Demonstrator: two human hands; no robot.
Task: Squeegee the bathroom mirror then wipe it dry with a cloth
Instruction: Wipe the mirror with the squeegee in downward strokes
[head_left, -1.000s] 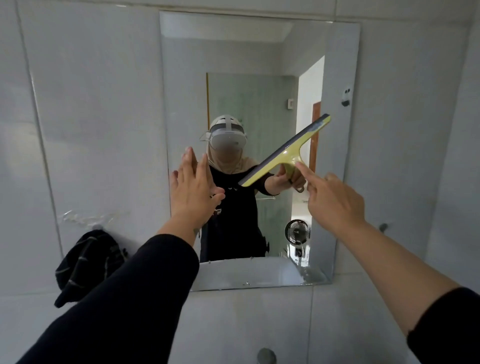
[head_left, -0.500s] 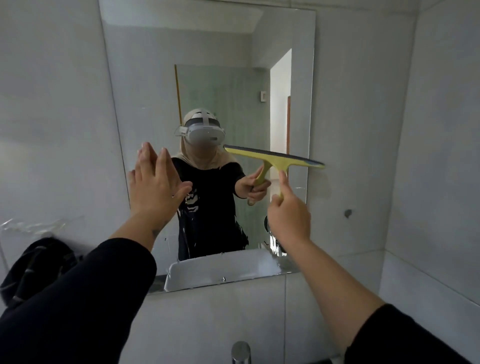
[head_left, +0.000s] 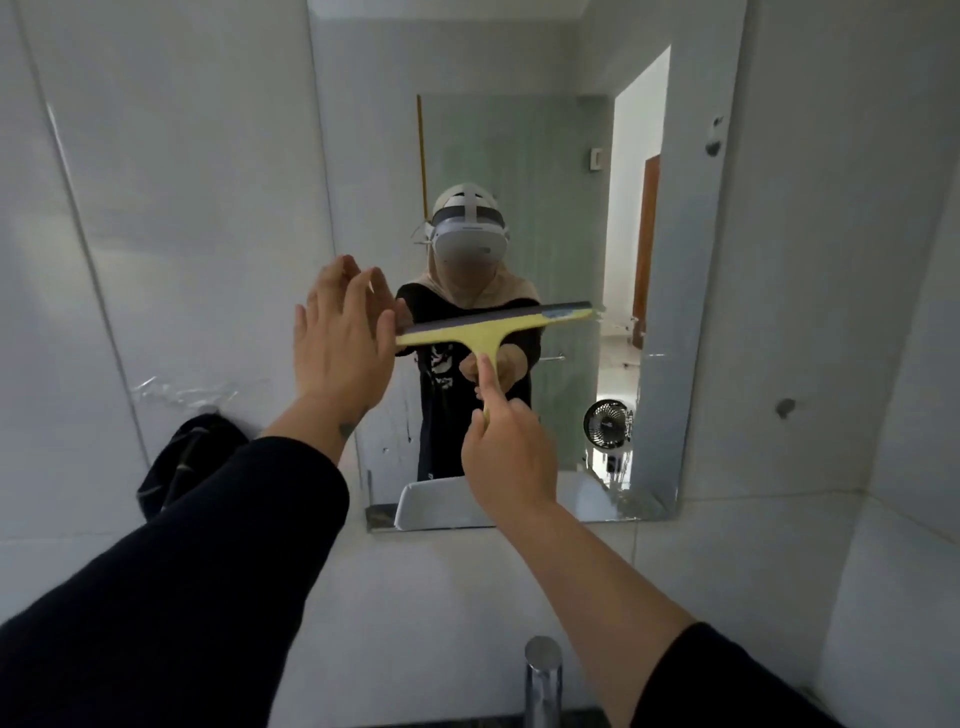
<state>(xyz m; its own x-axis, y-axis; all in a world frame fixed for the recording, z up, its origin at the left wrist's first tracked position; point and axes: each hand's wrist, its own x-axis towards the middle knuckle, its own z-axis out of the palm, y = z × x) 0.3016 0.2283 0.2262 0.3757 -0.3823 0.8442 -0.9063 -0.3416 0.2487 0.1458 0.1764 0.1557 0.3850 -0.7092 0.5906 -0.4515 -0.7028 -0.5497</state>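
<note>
The right hand is gripping the squeegee by its handle, fingers closed around it and the forefinger lying straight up the stem. The blade is sitting just above that hand, nearly level, against the mirror about halfway down the glass. The left hand is spread open and holding nothing, its fingertips right beside the blade's left end; whether it is touching the glass is unclear. The squeegee step is the one in hand, it seems, with drips showing on the glass below the blade. The next move is calling for steady downward pressure to the bottom edge. A dark cloth is hanging below and left of the left hand, untouched.
</note>
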